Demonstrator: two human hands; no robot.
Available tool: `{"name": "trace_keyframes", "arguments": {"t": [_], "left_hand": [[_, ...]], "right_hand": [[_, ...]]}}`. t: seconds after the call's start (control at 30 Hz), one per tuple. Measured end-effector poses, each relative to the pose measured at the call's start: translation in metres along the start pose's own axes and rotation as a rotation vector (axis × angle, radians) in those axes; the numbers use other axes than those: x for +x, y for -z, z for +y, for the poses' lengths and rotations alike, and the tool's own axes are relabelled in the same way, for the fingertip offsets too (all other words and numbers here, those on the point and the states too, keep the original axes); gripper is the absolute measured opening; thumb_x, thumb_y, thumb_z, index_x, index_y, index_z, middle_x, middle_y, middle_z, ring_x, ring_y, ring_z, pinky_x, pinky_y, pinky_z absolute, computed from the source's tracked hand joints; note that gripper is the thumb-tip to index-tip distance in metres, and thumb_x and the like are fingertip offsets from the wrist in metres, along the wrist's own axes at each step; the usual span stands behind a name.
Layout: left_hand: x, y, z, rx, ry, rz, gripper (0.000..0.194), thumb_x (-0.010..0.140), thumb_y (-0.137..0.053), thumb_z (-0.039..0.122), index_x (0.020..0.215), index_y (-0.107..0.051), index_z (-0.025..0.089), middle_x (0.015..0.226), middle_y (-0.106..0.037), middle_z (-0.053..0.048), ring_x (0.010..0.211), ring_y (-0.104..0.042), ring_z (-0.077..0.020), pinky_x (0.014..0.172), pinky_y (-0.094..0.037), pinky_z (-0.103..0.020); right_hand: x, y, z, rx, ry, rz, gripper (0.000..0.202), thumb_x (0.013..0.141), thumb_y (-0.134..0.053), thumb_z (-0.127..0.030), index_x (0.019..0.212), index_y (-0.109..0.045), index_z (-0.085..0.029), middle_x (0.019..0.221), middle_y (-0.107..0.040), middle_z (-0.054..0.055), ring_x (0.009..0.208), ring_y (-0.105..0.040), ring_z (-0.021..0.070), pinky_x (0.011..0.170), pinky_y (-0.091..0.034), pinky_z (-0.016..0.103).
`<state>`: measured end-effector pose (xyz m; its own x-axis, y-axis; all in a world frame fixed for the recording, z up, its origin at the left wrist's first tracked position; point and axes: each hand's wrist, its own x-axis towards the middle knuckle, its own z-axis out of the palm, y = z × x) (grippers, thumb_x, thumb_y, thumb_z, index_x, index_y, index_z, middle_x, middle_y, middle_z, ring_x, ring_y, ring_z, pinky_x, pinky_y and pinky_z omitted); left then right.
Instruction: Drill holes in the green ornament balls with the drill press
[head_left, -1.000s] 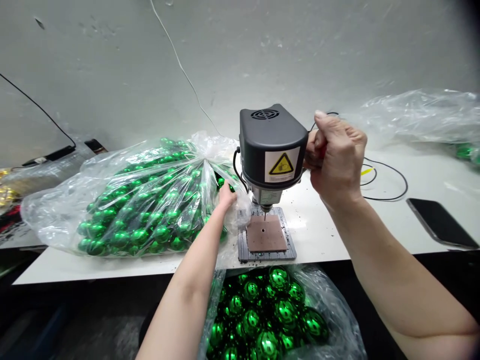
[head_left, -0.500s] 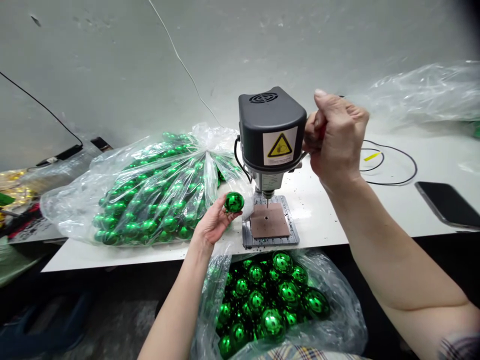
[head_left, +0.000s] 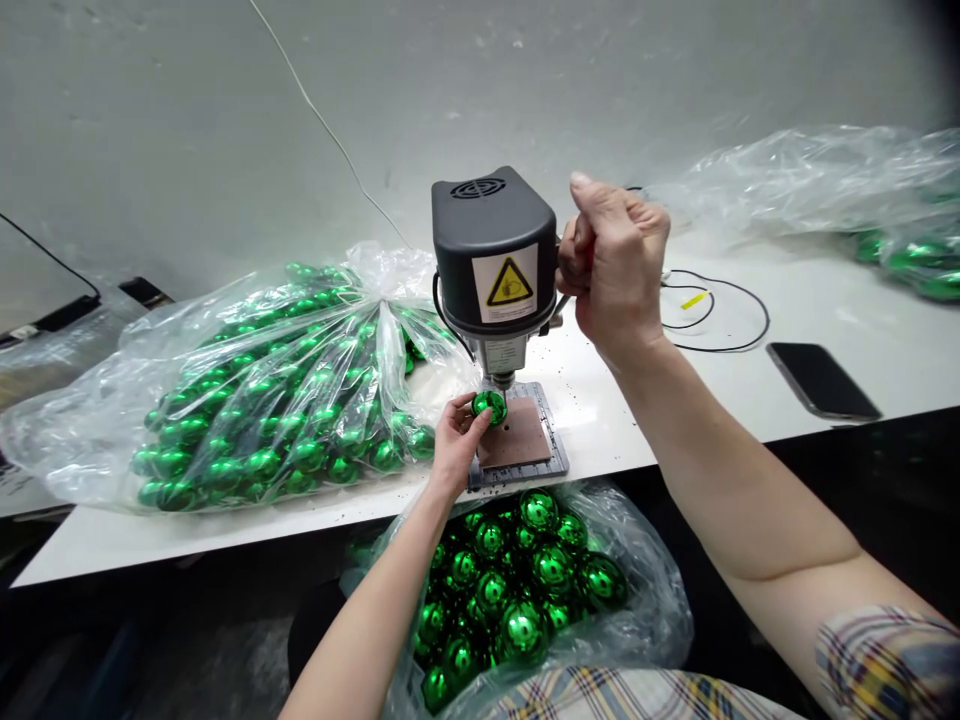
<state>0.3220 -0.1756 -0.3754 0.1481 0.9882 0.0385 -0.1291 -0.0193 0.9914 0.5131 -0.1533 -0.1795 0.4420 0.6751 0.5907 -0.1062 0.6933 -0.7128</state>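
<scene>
A shiny green bauble is pinched in the fingers of my left hand, just left of the bit under a small bench drill press. Whether the bit touches the bauble I cannot tell. My right hand is wrapped round the drill press's feed handle, of which a bit of red shows between the fingers. Below the bit lies a brown square plate with a dark hole, set on the grey slotted base.
An open plastic bag of green baubles sits at the table's front edge. A larger bag of baubles lies on the left. To the right are a phone, a black cable and another bag.
My left hand has brought the bauble rightward, from beside the drill press to close by its bit. My right hand keeps its grip on the handle. The whole view has shifted.
</scene>
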Motion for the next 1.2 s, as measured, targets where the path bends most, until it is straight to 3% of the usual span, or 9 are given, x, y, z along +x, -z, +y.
{"name": "trace_keyframes", "arguments": {"t": [0.23, 0.37, 0.47, 0.57, 0.67, 0.83, 1.07, 1.2], "left_hand": [[0.013, 0.011, -0.011, 0.255, -0.119, 0.136, 0.046, 0.068, -0.085, 0.043, 0.094, -0.056, 0.018, 0.091, -0.068, -0.004, 0.079, -0.064, -0.0154, 0.075, -0.050, -0.029], [0.018, 0.022, -0.007, 0.160, -0.127, 0.221, 0.052, 0.073, -0.081, 0.043, 0.112, -0.056, 0.019, 0.086, -0.066, -0.001, 0.081, -0.065, -0.0142, 0.079, -0.050, -0.027], [0.016, 0.022, -0.002, 0.087, -0.078, 0.131, 0.059, 0.077, -0.078, 0.045, 0.126, -0.057, 0.021, 0.093, -0.070, -0.003, 0.088, -0.067, -0.0162, 0.084, -0.051, -0.030], [0.009, 0.016, -0.001, 0.077, -0.040, 0.010, 0.056, 0.078, -0.078, 0.046, 0.126, -0.062, 0.020, 0.100, -0.073, -0.006, 0.094, -0.068, -0.0182, 0.090, -0.051, -0.032], [0.004, 0.011, -0.007, 0.173, -0.045, -0.065, 0.054, 0.077, -0.079, 0.043, 0.124, -0.065, 0.020, 0.103, -0.073, -0.007, 0.096, -0.067, -0.0197, 0.092, -0.051, -0.035], [0.002, 0.006, -0.014, 0.319, -0.135, -0.070, 0.046, 0.074, -0.082, 0.036, 0.116, -0.070, 0.022, 0.113, -0.071, -0.009, 0.107, -0.066, -0.0249, 0.099, -0.050, -0.040], [-0.007, -0.004, -0.011, 0.477, -0.341, -0.156, 0.052, 0.077, -0.079, 0.028, 0.126, -0.063, 0.021, 0.117, -0.062, -0.009, 0.110, -0.061, -0.0232, 0.099, -0.050, -0.040], [-0.006, -0.008, -0.016, 0.467, -0.349, -0.164, 0.050, 0.076, -0.078, 0.025, 0.123, -0.062, 0.020, 0.120, -0.062, -0.009, 0.113, -0.061, -0.0238, 0.102, -0.050, -0.041]], "right_hand": [[-0.002, -0.003, -0.004, 0.060, 0.021, 0.031, 0.060, 0.082, -0.073, -0.050, 0.047, -0.033, -0.023, 0.038, -0.032, -0.006, 0.032, -0.022, 0.0057, 0.031, -0.014, 0.028], [-0.003, -0.006, -0.007, 0.055, -0.016, 0.052, 0.060, 0.083, -0.073, -0.049, 0.046, -0.033, -0.023, 0.037, -0.030, -0.006, 0.032, -0.021, 0.0061, 0.031, -0.014, 0.029], [-0.002, -0.005, -0.007, 0.027, -0.044, 0.049, 0.058, 0.087, -0.070, -0.044, 0.047, -0.032, -0.023, 0.037, -0.028, -0.006, 0.034, -0.022, 0.0069, 0.032, -0.017, 0.029], [0.002, -0.002, -0.004, 0.006, -0.072, 0.037, 0.057, 0.088, -0.069, -0.041, 0.048, -0.031, -0.023, 0.038, -0.028, -0.006, 0.035, -0.020, 0.0070, 0.032, -0.018, 0.030], [0.008, 0.003, 0.003, -0.050, -0.077, -0.012, 0.057, 0.088, -0.066, -0.050, 0.052, -0.031, -0.024, 0.040, -0.031, -0.006, 0.036, -0.021, 0.0070, 0.033, -0.020, 0.029], [0.015, 0.011, 0.010, -0.117, -0.048, -0.119, 0.056, 0.086, -0.060, -0.064, 0.057, -0.035, -0.024, 0.044, -0.036, -0.005, 0.039, -0.025, 0.0072, 0.036, -0.024, 0.028], [0.006, 0.001, -0.003, -0.073, -0.094, -0.053, 0.061, 0.084, -0.057, -0.072, 0.053, -0.035, -0.023, 0.043, -0.034, -0.005, 0.037, -0.024, 0.0067, 0.035, -0.020, 0.028], [0.001, -0.003, -0.008, -0.034, -0.079, -0.001, 0.064, 0.078, -0.061, -0.075, 0.050, -0.034, -0.024, 0.040, -0.031, -0.005, 0.036, -0.021, 0.0067, 0.035, -0.015, 0.029]]}}
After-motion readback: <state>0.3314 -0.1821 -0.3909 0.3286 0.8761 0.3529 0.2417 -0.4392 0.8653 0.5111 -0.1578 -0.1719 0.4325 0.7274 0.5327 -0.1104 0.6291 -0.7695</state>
